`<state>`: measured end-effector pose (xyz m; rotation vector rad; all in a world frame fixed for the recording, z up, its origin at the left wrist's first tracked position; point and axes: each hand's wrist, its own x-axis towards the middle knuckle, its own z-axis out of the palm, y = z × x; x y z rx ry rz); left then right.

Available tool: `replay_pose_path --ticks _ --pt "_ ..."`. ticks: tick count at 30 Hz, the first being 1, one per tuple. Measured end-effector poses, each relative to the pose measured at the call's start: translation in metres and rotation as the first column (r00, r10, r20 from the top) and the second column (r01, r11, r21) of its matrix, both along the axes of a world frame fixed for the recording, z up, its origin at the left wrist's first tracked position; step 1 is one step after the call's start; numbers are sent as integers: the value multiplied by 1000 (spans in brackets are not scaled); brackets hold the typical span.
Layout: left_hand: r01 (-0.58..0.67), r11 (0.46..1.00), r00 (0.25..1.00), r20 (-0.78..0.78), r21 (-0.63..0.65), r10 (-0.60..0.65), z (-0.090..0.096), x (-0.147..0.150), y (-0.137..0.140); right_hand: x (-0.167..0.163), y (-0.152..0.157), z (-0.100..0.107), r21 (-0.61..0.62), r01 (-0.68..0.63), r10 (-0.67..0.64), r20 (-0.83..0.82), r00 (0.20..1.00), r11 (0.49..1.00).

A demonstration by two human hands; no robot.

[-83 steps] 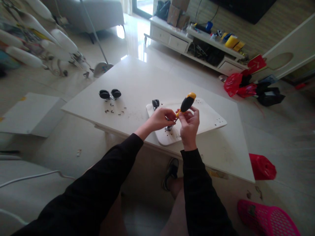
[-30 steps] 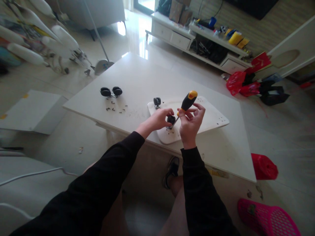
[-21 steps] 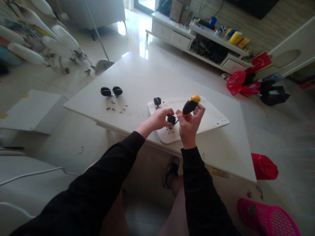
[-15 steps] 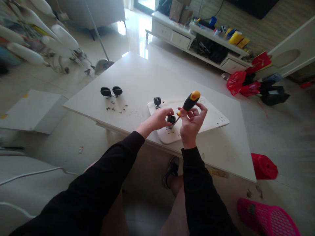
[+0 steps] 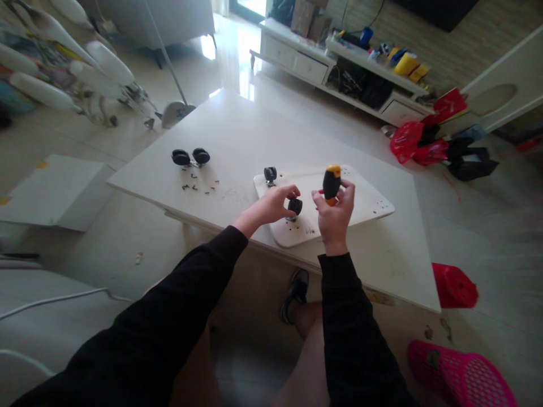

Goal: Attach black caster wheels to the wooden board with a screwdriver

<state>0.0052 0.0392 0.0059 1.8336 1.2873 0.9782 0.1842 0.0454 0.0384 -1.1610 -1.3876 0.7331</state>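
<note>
My left hand [image 5: 278,203] is closed around a black caster wheel [image 5: 295,207], which stands on a white board [image 5: 360,206] near its left end. In my right hand [image 5: 337,217] is a screwdriver [image 5: 331,182] with a black and yellow handle, gripped by the fingers; its shaft cannot be made out. A second caster wheel [image 5: 270,174] stands at the board's far left corner. Small holes show at the board's right end. Two more casters [image 5: 190,157] sit together on the left of the table, with several small screws [image 5: 194,182] scattered in front of them.
The board lies on a white table [image 5: 237,130]. A pink basket [image 5: 462,373] and a red object [image 5: 455,285] are on the floor at the right. A white box [image 5: 55,192] stands left of the table, and a low cabinet [image 5: 311,65] is beyond it.
My right hand has drawn the screwdriver away from the caster's base, to the right, and its handle now stands more upright. My left hand stays at the caster.
</note>
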Motion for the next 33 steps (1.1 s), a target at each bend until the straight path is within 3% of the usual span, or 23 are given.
replay_pose_path --ticks 3,6,13,19,23,27,33 --pt "14 1000 998 64 -8 -13 -2 0 1 2 0 -2 -50 -11 12 31 999 999" --pt "25 1000 996 92 -19 -23 -4 -2 1 3 -3 3 -16 40 -39 58 998 999" --pt "-46 993 999 -20 -111 44 -6 -9 -4 9 -3 14 35 139 -136 -64 989 990" --pt "-289 948 946 -188 -132 262 -1 -6 -19 14 -1 16 98 197 -184 -127 975 976" --pt "-303 942 945 -178 -147 276 -2 8 -36 12 0 20 159 249 -213 -212 954 955" --pt "-404 909 897 -244 -108 369 -7 23 -47 11 0 25 205 258 -185 -318 930 944" --pt "-447 893 866 -272 -45 420 -18 31 -48 13 0 21 143 190 -148 -263 953 971"
